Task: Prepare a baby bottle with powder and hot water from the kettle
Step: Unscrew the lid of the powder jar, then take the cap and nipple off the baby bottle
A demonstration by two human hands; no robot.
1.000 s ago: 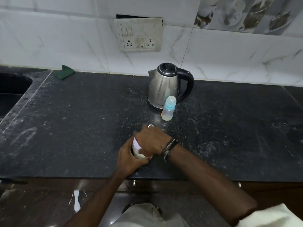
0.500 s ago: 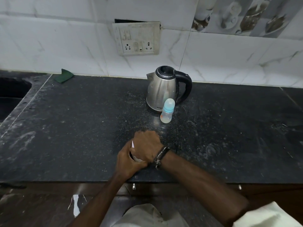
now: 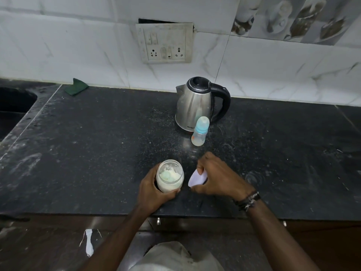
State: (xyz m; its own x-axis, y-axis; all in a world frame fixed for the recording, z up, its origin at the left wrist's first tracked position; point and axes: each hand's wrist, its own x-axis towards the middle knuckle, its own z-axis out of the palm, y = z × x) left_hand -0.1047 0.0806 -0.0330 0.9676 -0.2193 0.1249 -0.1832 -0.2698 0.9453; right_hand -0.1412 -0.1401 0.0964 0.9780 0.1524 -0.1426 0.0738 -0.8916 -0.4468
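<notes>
A small clear plastic baby bottle with a pale blue collar and domed cap (image 3: 199, 131) stands upright just above the middle of the frame, on the speckled black stone counter (image 3: 97, 145), right in front of the base of the stainless steel electric kettle with a black lid and handle (image 3: 197, 105); whether the two touch cannot be told. Lower down, near the counter's front edge, an open clear glass jar of white powder (image 3: 169, 176) stands with a pale green scoop lying in the powder. The left hand (image 3: 154, 189) holds this jar, its fingers wrapped round the side and base. Just to the right of the jar, the right hand (image 3: 217, 176) grips a lilac-white round lid (image 3: 197, 178), tilted on edge, between thumb and curled fingers, low over the counter. A dark braided wristband (image 3: 248, 200) circles the right wrist. In the upper left of the frame a folded green scouring pad (image 3: 76, 88) lies where the counter meets the white marble-patterned wall tiles (image 3: 58, 45). A soiled white switch and socket plate (image 3: 165, 43) is fixed to the wall above the kettle. At the left edge, part of a dark sink (image 3: 13, 102) shows.
</notes>
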